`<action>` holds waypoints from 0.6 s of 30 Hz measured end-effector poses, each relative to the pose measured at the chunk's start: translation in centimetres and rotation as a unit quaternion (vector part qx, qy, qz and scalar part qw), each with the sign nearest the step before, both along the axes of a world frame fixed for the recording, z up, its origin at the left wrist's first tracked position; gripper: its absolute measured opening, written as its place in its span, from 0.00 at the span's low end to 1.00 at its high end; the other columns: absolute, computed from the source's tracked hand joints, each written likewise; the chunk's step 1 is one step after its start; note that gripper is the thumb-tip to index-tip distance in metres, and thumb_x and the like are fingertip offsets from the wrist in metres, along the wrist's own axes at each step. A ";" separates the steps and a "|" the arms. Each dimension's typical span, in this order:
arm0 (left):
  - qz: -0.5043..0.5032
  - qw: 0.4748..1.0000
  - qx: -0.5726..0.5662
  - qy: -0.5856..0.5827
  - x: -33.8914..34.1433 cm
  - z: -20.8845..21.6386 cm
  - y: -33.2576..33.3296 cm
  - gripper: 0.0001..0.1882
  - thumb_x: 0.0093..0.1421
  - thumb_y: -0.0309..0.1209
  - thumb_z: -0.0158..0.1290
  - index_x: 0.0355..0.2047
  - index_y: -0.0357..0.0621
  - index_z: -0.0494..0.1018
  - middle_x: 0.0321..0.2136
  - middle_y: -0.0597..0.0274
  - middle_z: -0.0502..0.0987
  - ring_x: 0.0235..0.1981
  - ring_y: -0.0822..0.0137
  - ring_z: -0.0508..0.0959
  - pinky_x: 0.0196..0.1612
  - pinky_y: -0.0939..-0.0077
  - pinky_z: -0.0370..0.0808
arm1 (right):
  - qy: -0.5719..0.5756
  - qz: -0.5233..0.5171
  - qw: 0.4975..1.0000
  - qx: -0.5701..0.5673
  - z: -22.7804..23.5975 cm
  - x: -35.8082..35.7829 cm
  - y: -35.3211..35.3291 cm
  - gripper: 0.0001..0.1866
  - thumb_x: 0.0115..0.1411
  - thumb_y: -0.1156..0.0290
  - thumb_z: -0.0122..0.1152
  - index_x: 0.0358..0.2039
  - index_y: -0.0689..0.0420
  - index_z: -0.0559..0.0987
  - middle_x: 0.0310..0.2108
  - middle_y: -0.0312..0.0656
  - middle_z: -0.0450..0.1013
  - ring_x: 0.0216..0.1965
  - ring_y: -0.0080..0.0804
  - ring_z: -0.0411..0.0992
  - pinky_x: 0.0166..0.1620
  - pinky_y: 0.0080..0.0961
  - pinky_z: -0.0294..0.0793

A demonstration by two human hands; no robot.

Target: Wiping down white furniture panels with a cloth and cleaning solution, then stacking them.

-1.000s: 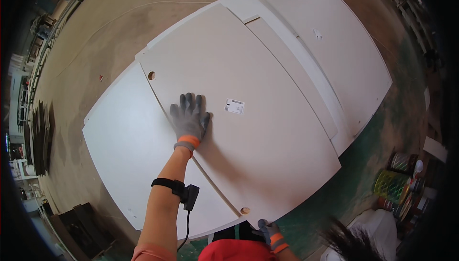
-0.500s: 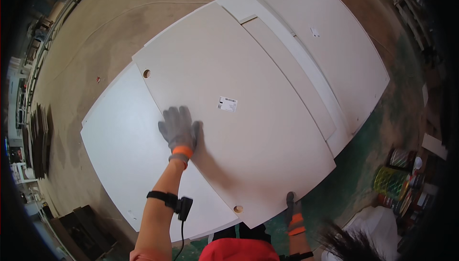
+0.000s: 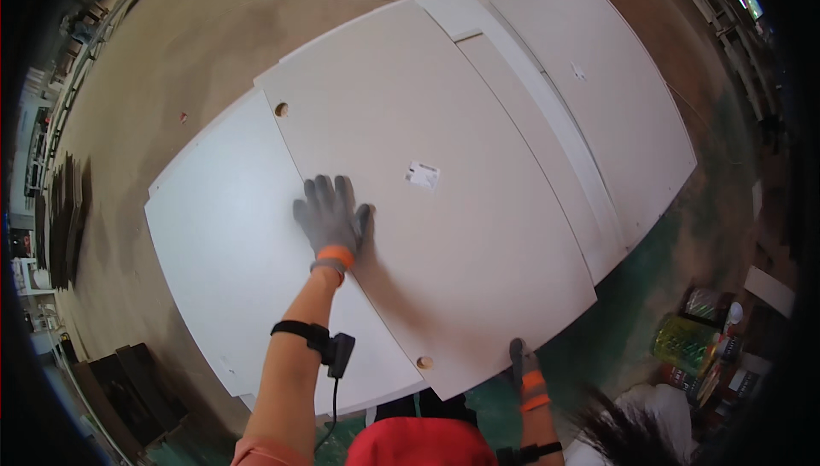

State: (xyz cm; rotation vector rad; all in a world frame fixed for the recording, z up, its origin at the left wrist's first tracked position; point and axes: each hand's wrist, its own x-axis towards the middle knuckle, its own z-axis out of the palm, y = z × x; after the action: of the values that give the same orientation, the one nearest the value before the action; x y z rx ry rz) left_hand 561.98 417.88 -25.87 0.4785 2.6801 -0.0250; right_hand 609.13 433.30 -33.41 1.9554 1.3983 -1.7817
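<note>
A large pale panel (image 3: 427, 244) with a white printed label (image 3: 423, 175) and round holes near two corners lies across a stack of white boards (image 3: 213, 244). My left hand (image 3: 329, 216), in a grey glove with an orange cuff, rests flat near the panel's left edge, its fingers spread. At the near edge my right hand (image 3: 523, 368), gloved alike, grips the panel. Its thumb shows on top, while the other fingers are hidden below.
Another white panel (image 3: 589, 64) lies at the far right, beyond a narrow strip. Cans and containers (image 3: 696, 342) stand on the floor at the right, near a person's dark hair (image 3: 623, 423). Dark boards (image 3: 132, 393) sit at the lower left.
The whole view has turned slightly clockwise. Both hands keep nearly the same places on the panel, with no clear movement of the panel against the stack.
</note>
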 end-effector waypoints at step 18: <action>-0.098 0.981 0.003 0.170 15.7 -0.3 -5.8 0.31 0.59 0.53 0.46 0.55 0.45 0.62 0.53 0.56 0.61 0.56 0.57 0.58 0.52 0.53 0.58 | 0.162 -0.163 0.945 -0.232 6.0 -7.7 -0.5 0.28 0.63 0.53 0.56 0.59 0.53 0.64 0.57 0.46 0.66 0.56 0.45 0.66 0.56 0.54 0.69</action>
State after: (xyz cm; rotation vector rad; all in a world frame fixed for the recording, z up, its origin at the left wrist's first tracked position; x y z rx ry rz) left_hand 577.68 412.12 -26.15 0.8034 2.9514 -0.1713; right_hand 601.38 432.77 -27.45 1.7612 0.6352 -2.3964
